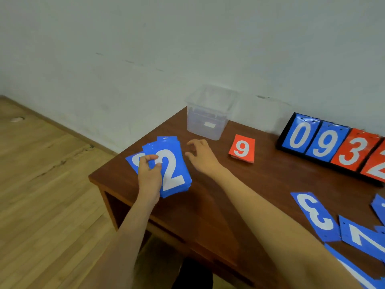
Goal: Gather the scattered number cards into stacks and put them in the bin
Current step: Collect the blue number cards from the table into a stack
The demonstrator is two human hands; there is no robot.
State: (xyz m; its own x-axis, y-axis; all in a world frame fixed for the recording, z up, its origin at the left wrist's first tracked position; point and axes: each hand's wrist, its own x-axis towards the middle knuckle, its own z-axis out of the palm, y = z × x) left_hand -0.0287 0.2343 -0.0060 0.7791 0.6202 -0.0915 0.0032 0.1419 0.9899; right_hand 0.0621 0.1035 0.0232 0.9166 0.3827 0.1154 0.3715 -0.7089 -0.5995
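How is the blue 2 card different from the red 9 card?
The blue 2 card is blue; the red 9 card is red. The blue 2 card looks bigger than the red 9 card. The left hand holds the blue 2 card atop a fanned stack; the red 9 card tops a neat little pile on the table, touched by no hand. Both have white numbers.

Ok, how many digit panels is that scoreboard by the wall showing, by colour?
Blue: 2, the blue 0 panel and the blue 9 panel
Red: 2, the red 3 panel and the red 2 panel, cut off by the frame edge
Total: 4 in view
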